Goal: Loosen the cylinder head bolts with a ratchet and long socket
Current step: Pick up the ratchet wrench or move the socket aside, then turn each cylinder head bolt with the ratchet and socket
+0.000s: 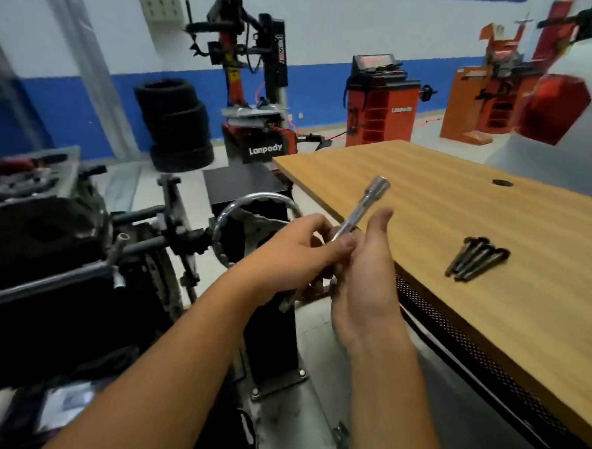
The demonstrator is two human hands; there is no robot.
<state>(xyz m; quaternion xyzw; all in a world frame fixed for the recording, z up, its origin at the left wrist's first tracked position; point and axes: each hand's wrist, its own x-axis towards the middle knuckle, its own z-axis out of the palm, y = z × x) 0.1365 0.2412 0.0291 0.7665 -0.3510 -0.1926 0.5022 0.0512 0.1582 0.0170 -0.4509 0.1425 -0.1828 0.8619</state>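
Note:
A chrome long socket on an extension bar [366, 204] points up and to the right over the wooden table's left edge. My left hand [296, 252] grips its lower shaft, thumb pressed near the bar. My right hand [363, 279] curls round the ratchet handle [288, 303], whose end sticks out below the palm, with the upper fingers held straight. Several long dark head bolts [476, 259] lie side by side on the wooden table [494, 214]. The dark engine on its stand [45, 262] sits at the left, blurred.
The stand's chrome hand wheel [254, 201] is just behind my hands. A black mesh panel [469, 353] runs under the table edge. Stacked tyres [176, 125], a tyre changer [260, 85] and orange machines [380, 101] stand at the back. A tool tray [26, 172] is far left.

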